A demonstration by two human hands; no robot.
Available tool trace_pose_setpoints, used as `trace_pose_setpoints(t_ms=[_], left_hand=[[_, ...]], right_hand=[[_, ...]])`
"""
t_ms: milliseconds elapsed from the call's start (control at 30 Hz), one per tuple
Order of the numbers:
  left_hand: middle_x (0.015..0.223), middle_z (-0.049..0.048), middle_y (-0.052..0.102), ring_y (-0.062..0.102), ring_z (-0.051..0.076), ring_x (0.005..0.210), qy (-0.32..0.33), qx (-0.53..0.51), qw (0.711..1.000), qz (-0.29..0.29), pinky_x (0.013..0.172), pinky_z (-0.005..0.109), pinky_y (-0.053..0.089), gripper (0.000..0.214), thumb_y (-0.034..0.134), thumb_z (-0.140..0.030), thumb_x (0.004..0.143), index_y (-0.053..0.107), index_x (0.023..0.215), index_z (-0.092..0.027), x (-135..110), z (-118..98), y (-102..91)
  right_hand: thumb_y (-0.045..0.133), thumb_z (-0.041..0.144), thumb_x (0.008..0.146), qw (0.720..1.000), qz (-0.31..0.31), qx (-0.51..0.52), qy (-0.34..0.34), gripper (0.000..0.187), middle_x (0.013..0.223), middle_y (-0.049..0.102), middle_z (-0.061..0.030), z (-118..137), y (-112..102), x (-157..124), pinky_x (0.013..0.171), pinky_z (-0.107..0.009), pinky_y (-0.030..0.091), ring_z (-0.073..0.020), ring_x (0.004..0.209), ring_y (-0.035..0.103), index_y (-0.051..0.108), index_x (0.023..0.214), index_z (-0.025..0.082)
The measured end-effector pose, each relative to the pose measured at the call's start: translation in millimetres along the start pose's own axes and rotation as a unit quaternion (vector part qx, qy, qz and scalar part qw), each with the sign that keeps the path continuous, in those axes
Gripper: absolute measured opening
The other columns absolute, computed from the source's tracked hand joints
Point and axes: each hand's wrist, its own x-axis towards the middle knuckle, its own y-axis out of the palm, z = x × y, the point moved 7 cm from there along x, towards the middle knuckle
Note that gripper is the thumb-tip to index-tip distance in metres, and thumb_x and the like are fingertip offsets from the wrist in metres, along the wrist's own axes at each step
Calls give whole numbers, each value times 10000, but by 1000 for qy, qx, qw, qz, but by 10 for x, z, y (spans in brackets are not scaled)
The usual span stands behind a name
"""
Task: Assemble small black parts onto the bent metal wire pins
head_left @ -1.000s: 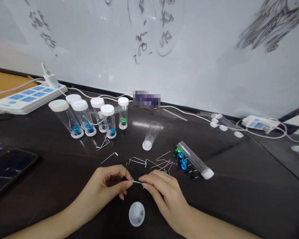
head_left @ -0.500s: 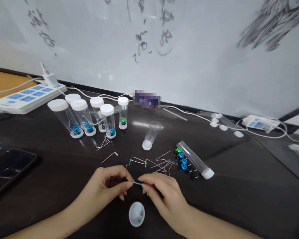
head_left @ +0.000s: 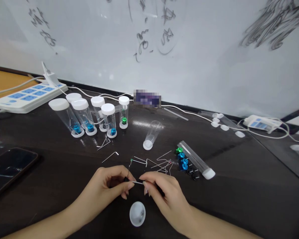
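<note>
My left hand (head_left: 107, 187) is pinched shut on a small dark part with a thin wire sticking up from it. My right hand (head_left: 164, 196) is pinched on a thin metal hex key (head_left: 139, 182) whose tip meets that part. A white round cap (head_left: 137, 214) lies on the dark table just below both hands. Beyond the hands lie several loose bent hex keys (head_left: 154, 162) and a cluster of blue and green knobs (head_left: 181, 159).
Several capped clear vials (head_left: 84, 116) with blue or green knobs stand at the back left. An open vial (head_left: 151, 134) and a capped tube (head_left: 195, 160) lie on their sides. A phone (head_left: 7, 169) lies at left; power strips (head_left: 27, 96) and cables run along the whiteboard.
Hardly anything: my right hand's fingers shifted slightly along the hex key, and the view moved a little. Both hands keep their grips.
</note>
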Motion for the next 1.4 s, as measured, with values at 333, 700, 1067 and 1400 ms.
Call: trace_pose_setpoints(t_ms=[333,700,1067,1400], left_hand=[[675,11,666,581,106,547,-17,-56,998,-13,560,218,466,171,675,-316,803,670,793,-145,34,1,-67],[732,33,702,580,101,545,-25,-57,998,-13,554,219,482,168,717,-300,759,688,802,-140,45,36,-41],[706,13,688,579,96,539,-25,-66,997,-9,547,212,487,149,732,-280,743,688,799,-150,44,56,-40],[647,0,637,557,97,522,-20,-57,998,7,524,214,477,190,691,-327,786,671,799,-139,42,30,-20]], right_hand=[[628,161,888,999,-23,-16,-30,207,799,619,-6,26,-6,-19,672,-267,471,-143,714,584,612,1091,195],[616,113,889,994,-65,-10,-87,211,820,670,-55,93,-57,-37,669,-274,511,-152,730,623,663,1092,146],[615,122,890,994,-66,-8,-84,213,824,680,-51,80,-56,-42,665,-276,521,-154,727,633,668,1093,164],[601,115,898,995,-57,-8,-79,224,829,671,-53,67,-49,-37,667,-273,518,-153,736,629,664,1107,163]])
